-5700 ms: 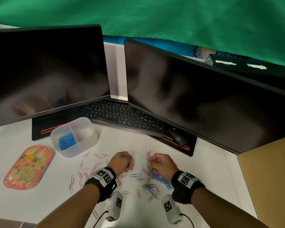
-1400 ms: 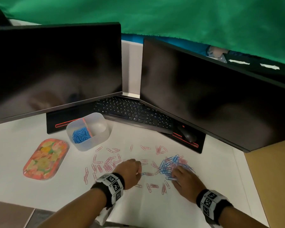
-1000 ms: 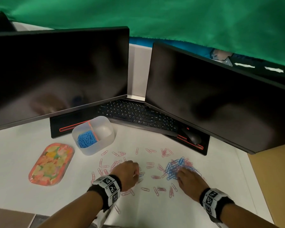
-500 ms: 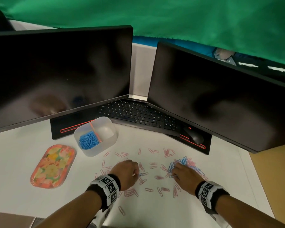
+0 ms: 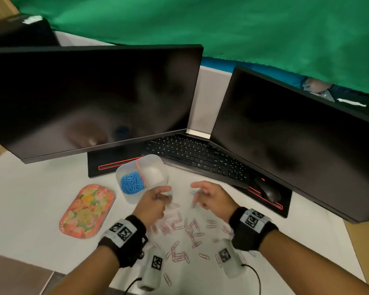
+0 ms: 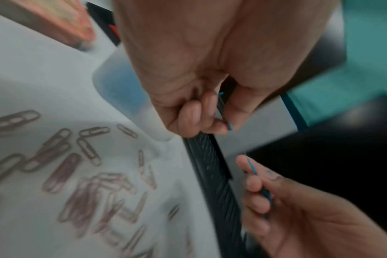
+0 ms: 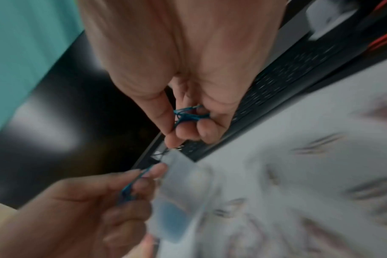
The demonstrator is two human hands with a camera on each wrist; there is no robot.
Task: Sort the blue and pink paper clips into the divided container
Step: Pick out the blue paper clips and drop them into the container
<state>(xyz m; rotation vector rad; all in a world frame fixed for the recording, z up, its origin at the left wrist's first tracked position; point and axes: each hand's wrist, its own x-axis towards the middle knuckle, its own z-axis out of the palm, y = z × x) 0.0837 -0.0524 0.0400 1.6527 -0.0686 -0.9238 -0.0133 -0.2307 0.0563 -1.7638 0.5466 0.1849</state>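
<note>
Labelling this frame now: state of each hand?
Left hand: closed, pinching blue paper clips.
Right hand: closed, fingers curled round a bunch of blue clips.

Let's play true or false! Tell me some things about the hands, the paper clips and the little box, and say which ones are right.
1. The left hand pinches blue paper clips. True.
2. The right hand is empty. False: it holds blue clips too.
3. The divided container has pink clips in its right compartment. False: that side looks empty; only the left side holds clips, and they are blue.
4. Pink paper clips lie loose on the desk. True.
5. The flowery tray sits right of the container. False: it is on its left.
</note>
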